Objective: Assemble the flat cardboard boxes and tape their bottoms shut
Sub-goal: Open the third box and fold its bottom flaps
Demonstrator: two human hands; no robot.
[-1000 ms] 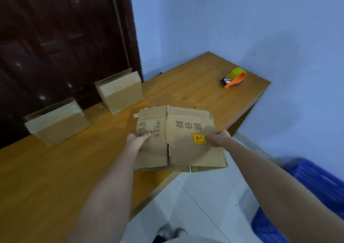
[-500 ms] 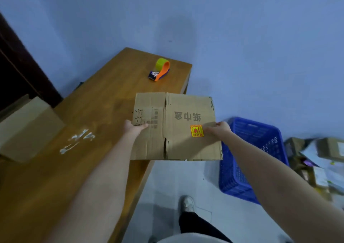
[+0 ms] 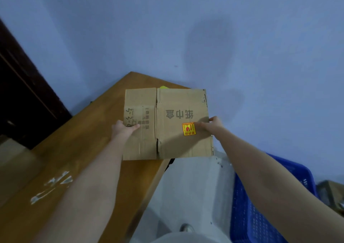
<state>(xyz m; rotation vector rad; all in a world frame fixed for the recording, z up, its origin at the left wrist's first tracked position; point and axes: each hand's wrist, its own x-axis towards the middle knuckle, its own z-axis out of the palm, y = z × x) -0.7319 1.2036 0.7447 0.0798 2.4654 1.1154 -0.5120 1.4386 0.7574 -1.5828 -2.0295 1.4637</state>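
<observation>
A flat brown cardboard box [image 3: 173,110] with printed characters and a yellow-red sticker is held up over the right edge of the wooden table [image 3: 83,159]. My left hand [image 3: 122,129] grips its left edge, thumb across the front. My right hand [image 3: 212,125] grips its right edge, fingers on the front near the sticker. A sliver of the yellow tape roll [image 3: 163,87] shows just above the box's top edge; the rest of the dispenser is hidden behind the box.
An assembled cardboard box [image 3: 13,161] stands on the table at the far left. A blue plastic crate [image 3: 260,211] sits on the floor to the right, with cardboard clutter [image 3: 331,192] beyond it. A dark door [image 3: 22,86] and blue wall are behind.
The view has swung right and tilted. The flat box has risen with both hands and now covers the tape dispenser. The grips on both edges are unchanged.
</observation>
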